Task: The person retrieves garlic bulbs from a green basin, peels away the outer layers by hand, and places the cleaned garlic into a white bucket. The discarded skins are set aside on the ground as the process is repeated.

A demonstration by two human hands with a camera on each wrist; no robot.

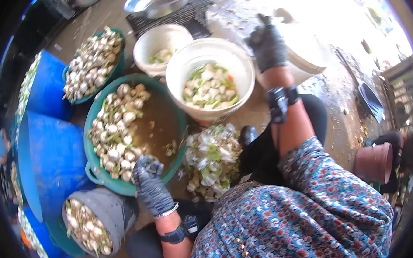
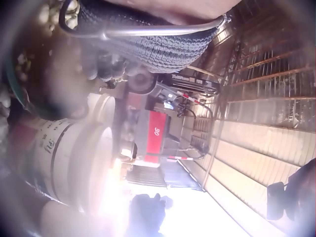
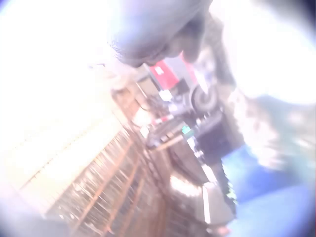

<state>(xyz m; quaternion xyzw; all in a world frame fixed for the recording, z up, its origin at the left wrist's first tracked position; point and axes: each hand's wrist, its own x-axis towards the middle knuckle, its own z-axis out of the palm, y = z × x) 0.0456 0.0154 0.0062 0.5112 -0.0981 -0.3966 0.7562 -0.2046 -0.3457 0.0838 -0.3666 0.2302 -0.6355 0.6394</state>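
Note:
My gloved left hand [image 1: 152, 184] is at the near rim of a green basin [image 1: 90, 137], its fingers curled next to the garlic bulbs [image 1: 117, 143] heaped inside. Nothing shows between those fingers from above. In the left wrist view, the same fingers [image 2: 111, 66] are partly hidden by the grey knit glove cuff. My gloved right hand [image 1: 269, 46] is raised near a white bucket [image 1: 308, 64] on the right. A blurred pale round thing [image 1: 283, 14] appears beside its fingertips; I cannot tell whether they hold it. Glare and blur hide most detail in the right wrist view.
Trimmed garlic fills part of a white bucket [image 1: 207, 112] in the middle, beside a smaller white pail [image 1: 147, 56]. Peelings [image 1: 212, 159] pile up near my knees. Blue containers [image 1: 51, 149], a tilted grey bucket [image 1: 120, 208] and another garlic-filled basin [image 1: 118, 68] stand left. A metal bowl [image 1: 159, 2] sits beyond.

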